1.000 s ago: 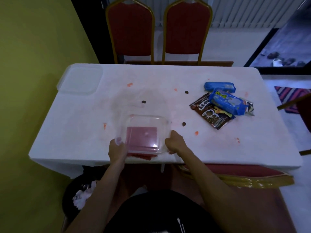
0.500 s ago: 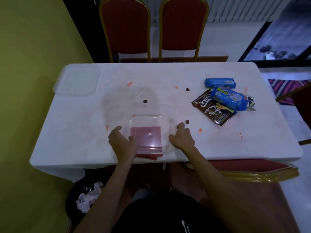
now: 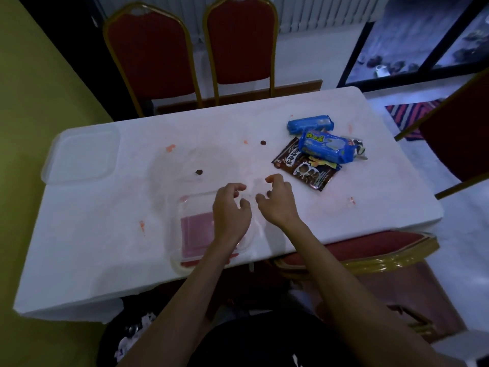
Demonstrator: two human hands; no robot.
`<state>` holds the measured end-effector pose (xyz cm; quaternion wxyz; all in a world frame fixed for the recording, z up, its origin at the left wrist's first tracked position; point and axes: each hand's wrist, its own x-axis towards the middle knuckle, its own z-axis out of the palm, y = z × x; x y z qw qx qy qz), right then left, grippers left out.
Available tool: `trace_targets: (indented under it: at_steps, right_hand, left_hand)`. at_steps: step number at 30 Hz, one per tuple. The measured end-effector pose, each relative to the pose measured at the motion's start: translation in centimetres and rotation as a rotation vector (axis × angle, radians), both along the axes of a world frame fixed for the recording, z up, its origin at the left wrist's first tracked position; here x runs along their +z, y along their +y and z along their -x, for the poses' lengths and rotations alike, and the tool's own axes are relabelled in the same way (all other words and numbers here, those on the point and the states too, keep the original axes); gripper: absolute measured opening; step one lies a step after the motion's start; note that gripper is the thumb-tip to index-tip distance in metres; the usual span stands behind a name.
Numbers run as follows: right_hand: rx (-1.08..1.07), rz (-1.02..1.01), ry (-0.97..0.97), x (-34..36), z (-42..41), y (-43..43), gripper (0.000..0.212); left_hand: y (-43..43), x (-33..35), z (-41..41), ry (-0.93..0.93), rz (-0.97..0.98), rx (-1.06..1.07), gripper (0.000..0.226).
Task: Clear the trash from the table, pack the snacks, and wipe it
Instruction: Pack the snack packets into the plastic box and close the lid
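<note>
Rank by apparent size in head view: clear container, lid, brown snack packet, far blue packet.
1. clear container and lid: look alike; the container is nearer, so left unranked.
2. brown snack packet, partly covered.
3. far blue packet.

A home dining room is suggested: a surface (image 3: 344, 207) draped in white is flanked by red padded chairs (image 3: 150, 49) with gilt frames, a yellow-green wall (image 3: 39, 88) is seen at the left, and a striped rug (image 3: 407, 112) and shoes (image 3: 375, 60) are glimpsed by a glass door (image 3: 423, 35).

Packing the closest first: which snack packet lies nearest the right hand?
The flat brown Koko Krunch packet, the only brown one; the larger blue packet overlaps its far side and the smaller blue packet lies farther still.
</note>
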<state>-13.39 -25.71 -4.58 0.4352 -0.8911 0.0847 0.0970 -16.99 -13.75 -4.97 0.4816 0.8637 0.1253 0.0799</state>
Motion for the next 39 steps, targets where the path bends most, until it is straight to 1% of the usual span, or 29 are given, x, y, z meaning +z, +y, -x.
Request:
trace_targets:
  at_steps: [4, 7, 12, 15, 18, 20, 22, 24, 27, 29, 32, 34, 36, 38, 39]
  right_hand:
    - [-0.023, -0.022, -0.01, 0.3, -1.9, -4.0, 0.046]
    - [-0.065, -0.001, 0.006, 0.4, -3.6, -8.1, 0.046]
    - [-0.252, 0.039, 0.113, -0.2, -6.9, -14.7, 0.034]
    - [-0.297, 0.087, 0.194, -1.7, -8.3, -17.0, 0.039]
    - [-0.309, 0.134, 0.284, -3.7, -9.0, -17.8, 0.051]
    - [-0.267, 0.149, 0.307, -4.7, -9.1, -17.7, 0.053]
    - [-0.212, 0.136, 0.296, -5.2, -9.1, -17.4, 0.047]
    - [-0.209, 0.138, 0.28, -5.6, -9.1, -17.2, 0.04]
    - [-0.291, 0.125, 0.264, -5.4, -9.3, -16.8, 0.039]
    - [-0.342, 0.031, 0.25, -4.7, -9.4, -16.3, 0.035]
    - [-0.44, -0.112, 0.231, -2.4, -8.4, -15.4, 0.033]
    - [-0.459, -0.17, 0.201, -1.1, -6.7, -14.5, 0.03]
    - [-0.444, -0.218, 0.172, -0.1, -4.7, -13.4, 0.018]
    - [-0.42, -0.25, 0.164, 0.5, -2.9, -12.0, 0.006]
    - [-0.402, -0.267, 0.156, 0.7, -2.3, -11.3, 0.007]
  left_hand:
    - [-3.4, 0.2, -2.7, 0.065, 0.02, -0.042, 0.03]
    - [-6.6, 0.3, -4.5, 0.129, 0.063, -0.073, 0.028]
    - [-11.9, 0.4, -7.2, 0.241, 0.095, -0.082, 0.03]
    - [-13.6, -0.4, -8.0, 0.314, 0.115, -0.075, 0.03]
    - [-14.0, -1.0, -8.0, 0.383, 0.118, -0.044, 0.029]
    - [-13.9, -1.2, -7.5, 0.413, 0.136, -0.008, 0.028]
    - [-13.7, -1.3, -6.9, 0.427, 0.168, 0.027, 0.027]
    - [-13.3, -1.5, -6.6, 0.443, 0.191, 0.051, 0.025]
    - [-12.7, -2.2, -6.3, 0.476, 0.218, 0.061, 0.022]
    - [-12.5, -2.5, -6.0, 0.513, 0.247, 0.054, 0.02]
    - [-12.5, -2.6, -6.1, 0.527, 0.328, 0.064, 0.012]
    - [-12.7, -2.2, -6.4, 0.541, 0.461, 0.091, 0.022]
    - [-12.6, -1.7, -6.8, 0.544, 0.639, 0.096, 0.032]
    - [-12.5, -1.2, -7.1, 0.491, 0.752, 0.098, 0.037]
    - [-12.2, -1.0, -7.2, 0.441, 0.787, 0.118, 0.036]
